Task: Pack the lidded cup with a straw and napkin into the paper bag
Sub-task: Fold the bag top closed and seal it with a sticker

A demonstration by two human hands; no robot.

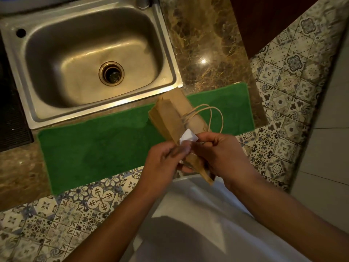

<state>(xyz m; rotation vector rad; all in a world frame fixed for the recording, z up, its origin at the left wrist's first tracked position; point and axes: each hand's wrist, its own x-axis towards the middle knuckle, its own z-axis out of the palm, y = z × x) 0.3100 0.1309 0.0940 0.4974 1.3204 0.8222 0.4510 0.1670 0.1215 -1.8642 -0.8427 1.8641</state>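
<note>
A brown paper bag (168, 118) with twine handles (213, 114) is held flat and tilted above the green mat (98, 140). My right hand (217, 156) grips the bag's near end. My left hand (164, 159) pinches a small white napkin (188, 138) against the bag's edge, and the right thumb touches the napkin too. No lidded cup or straw is in view.
A steel sink (90, 59) with a drain lies at the upper left. A marble counter (207, 50) runs to its right. A dark cabinet (273, 19) stands at the upper right. Patterned floor tiles (283, 91) surround the counter edge.
</note>
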